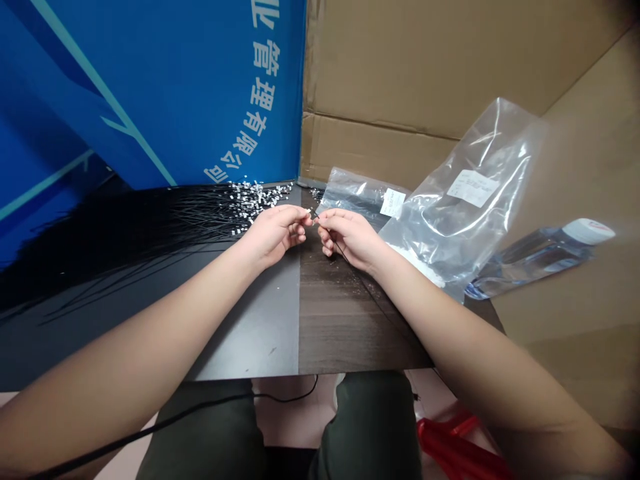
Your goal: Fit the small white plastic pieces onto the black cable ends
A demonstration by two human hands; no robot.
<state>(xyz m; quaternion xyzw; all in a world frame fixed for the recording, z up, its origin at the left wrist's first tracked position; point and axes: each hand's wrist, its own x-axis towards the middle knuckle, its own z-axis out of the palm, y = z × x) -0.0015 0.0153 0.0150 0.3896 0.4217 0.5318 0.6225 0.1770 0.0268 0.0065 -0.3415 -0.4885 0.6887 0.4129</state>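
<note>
Over the middle of the table my two hands meet, fingertips almost touching. My right hand (pixel 347 233) pinches a thin black wire (pixel 367 287) near its end, and the rest of the wire trails down past my right forearm. A small white piece (pixel 309 212) sits between the fingertips of my left hand (pixel 280 232), at the wire's end; whether the two are joined is too small to tell. To the left lies a big bundle of black wires (pixel 125 227) with many small white connectors (pixel 255 200) on their ends.
A clear plastic bag (pixel 450 220) with white pieces and a label stands at the right. Behind my right hand lies a flatter clear bag (pixel 355 190) with black wires. A water bottle (pixel 540 257) leans by the cardboard wall (pixel 400 67). A blue panel (pixel 165 80) rises behind the bundle.
</note>
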